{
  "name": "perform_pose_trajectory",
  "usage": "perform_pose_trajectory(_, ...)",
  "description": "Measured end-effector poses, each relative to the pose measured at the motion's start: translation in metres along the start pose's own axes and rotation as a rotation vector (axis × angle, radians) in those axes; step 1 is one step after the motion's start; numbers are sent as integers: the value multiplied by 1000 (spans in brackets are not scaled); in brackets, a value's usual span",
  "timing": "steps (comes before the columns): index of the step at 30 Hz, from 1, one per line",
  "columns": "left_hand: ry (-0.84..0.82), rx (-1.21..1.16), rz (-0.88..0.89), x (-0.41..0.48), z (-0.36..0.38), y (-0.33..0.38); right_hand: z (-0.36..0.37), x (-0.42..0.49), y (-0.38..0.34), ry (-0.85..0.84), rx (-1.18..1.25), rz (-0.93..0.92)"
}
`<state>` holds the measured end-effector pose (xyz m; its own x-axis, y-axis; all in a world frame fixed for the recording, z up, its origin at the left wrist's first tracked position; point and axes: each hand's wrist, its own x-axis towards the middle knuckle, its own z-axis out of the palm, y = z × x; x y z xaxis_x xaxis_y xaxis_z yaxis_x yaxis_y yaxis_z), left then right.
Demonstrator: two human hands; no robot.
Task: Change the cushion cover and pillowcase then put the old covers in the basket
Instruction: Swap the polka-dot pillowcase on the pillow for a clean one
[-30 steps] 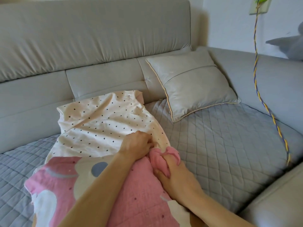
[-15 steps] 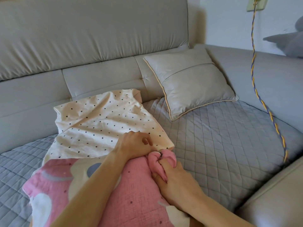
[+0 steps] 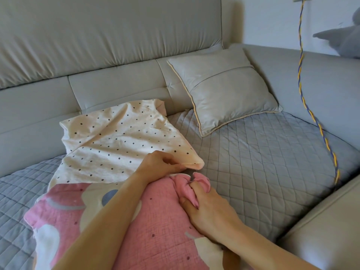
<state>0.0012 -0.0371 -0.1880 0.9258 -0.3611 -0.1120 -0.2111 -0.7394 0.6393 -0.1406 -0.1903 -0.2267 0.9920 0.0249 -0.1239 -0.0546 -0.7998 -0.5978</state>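
Note:
A pink pillow [image 3: 155, 227] with white and grey shapes lies on the sofa seat in front of me. A cream pillowcase with dark dots [image 3: 120, 141] is drawn over its far end and lies slack toward the backrest. My left hand [image 3: 161, 166] pinches the pillowcase's open edge near its right corner. My right hand [image 3: 206, 209] grips the bunched pink corner [image 3: 185, 184] of the pillow, just outside the pillowcase's opening. A grey cushion [image 3: 228, 92] with a pale piped edge leans against the backrest to the right.
The seat is covered by a grey quilted pad [image 3: 263, 162]. A blue and yellow twisted cord [image 3: 311, 114] hangs down at the right. A grey plush shape [image 3: 342, 41] sits on the sofa's right side. A sofa arm [image 3: 321, 228] fills the lower right corner.
My left hand has pulled the pillowcase's edge away from the pink corner and to the right, so a gap shows between them. My right hand keeps its grip on the corner.

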Motion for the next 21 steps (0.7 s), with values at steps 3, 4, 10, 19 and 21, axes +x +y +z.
perform_pose_trajectory(3, -33, -239, -50, -3, -3, 0, -1, 1, 0, 14, 24, -9)
perform_pose_trajectory(4, -33, -301, -65, -3, -3, 1, -1, 1, 0, 16, 32, -9)
perform_pose_trajectory(10, -26, -488, -155, 0, -7, 2, 3, 3, 2, 71, 84, -9)
perform_pose_trajectory(19, 108, -441, -167, 4, -5, -6, 6, 4, 4, 171, 101, -31)
perform_pose_trajectory(21, 198, -241, -102, 4, -1, -7, 5, 3, 3, 186, 106, -51)
